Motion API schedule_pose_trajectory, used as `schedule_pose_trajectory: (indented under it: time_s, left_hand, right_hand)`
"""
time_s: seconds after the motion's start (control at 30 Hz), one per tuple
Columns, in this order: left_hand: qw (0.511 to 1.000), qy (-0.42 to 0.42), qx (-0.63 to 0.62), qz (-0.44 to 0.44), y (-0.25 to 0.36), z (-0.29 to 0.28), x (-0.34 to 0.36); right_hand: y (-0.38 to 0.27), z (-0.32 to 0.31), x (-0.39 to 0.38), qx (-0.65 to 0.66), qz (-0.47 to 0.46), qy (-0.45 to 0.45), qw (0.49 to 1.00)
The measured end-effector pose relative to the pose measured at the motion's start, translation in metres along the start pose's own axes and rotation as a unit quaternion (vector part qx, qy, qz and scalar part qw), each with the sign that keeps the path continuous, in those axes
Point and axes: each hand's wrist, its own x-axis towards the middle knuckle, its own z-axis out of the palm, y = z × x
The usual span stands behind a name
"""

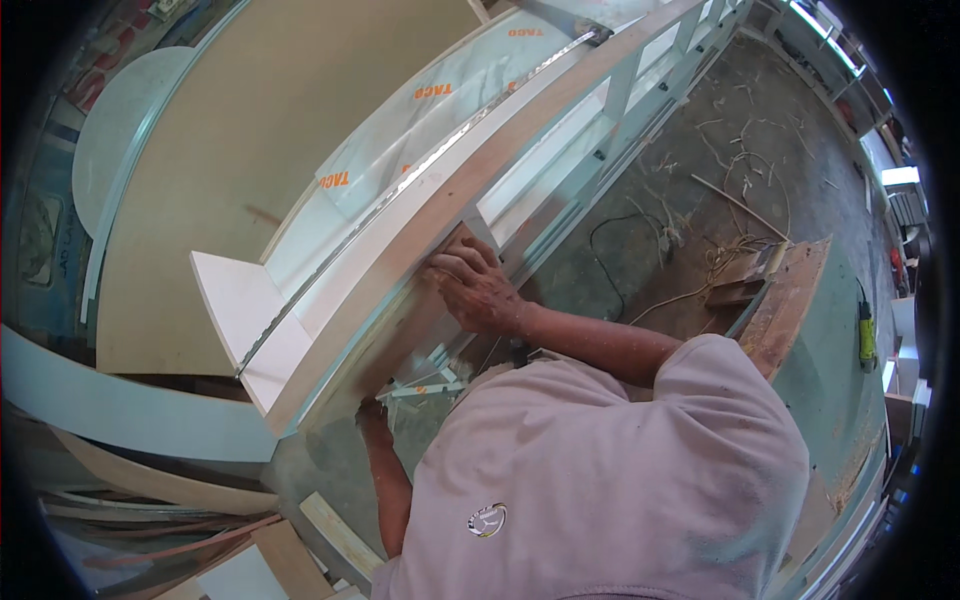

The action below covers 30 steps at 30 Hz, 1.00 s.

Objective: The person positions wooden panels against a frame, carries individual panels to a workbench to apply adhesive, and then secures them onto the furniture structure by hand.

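In front of me a long white cabinet-like frame (235, 300) with a curved wooden edge strip (400, 250) runs diagonally away. My right hand (475, 285) has its fingers curled over the upper end of a brown wooden board (405, 340), which stands against the near side of the frame. Down by the board's lower end is my left hand (372, 412); its fingers are in shadow and mostly hidden. A long toothed bar clamp (400, 190) stretches along the frame, beyond the wooden strip.
A large tan panel (250, 130) lies beyond the frame. Curved offcut strips (150, 470) are piled at the lower left. Right of me, a cord (600, 240) and wood scraps litter the concrete floor (690, 170). A green power tool (866, 335) rests on the pale green panel.
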Motion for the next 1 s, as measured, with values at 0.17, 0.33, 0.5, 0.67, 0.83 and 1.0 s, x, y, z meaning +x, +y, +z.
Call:
schedule_pose_trajectory:
  time_s: [0.17, 0.33, 0.5, 0.67, 0.83, 1.0]
  left_hand:
    - [0.935, 0.046, -0.331, -0.121, -0.043, 0.019, -0.018]
    - [0.725, 0.06, -0.64, -0.246, -0.015, 0.013, -0.008]
    - [0.696, 0.145, -0.626, -0.32, 0.016, 0.005, -0.006]
    - [0.675, 0.172, -0.654, -0.296, -0.002, 0.016, -0.018]
    - [0.668, 0.181, -0.648, -0.318, 0.017, 0.018, -0.028]
    - [0.666, 0.19, -0.632, -0.348, 0.056, 0.031, -0.051]
  right_hand:
    - [-0.019, -0.004, 0.016, 0.013, 0.001, -0.014, 1.0]
    - [-0.016, -0.016, 0.02, -0.031, -0.021, -0.045, 0.998]
    - [-0.021, -0.021, 0.012, -0.006, -0.049, -0.075, 0.996]
    - [-0.025, -0.015, 0.019, -0.002, -0.074, -0.199, 0.977]
    - [-0.033, -0.043, 0.013, 0.045, -0.099, -0.284, 0.953]
    - [-0.007, -0.092, -0.004, 0.065, -0.098, -0.255, 0.96]
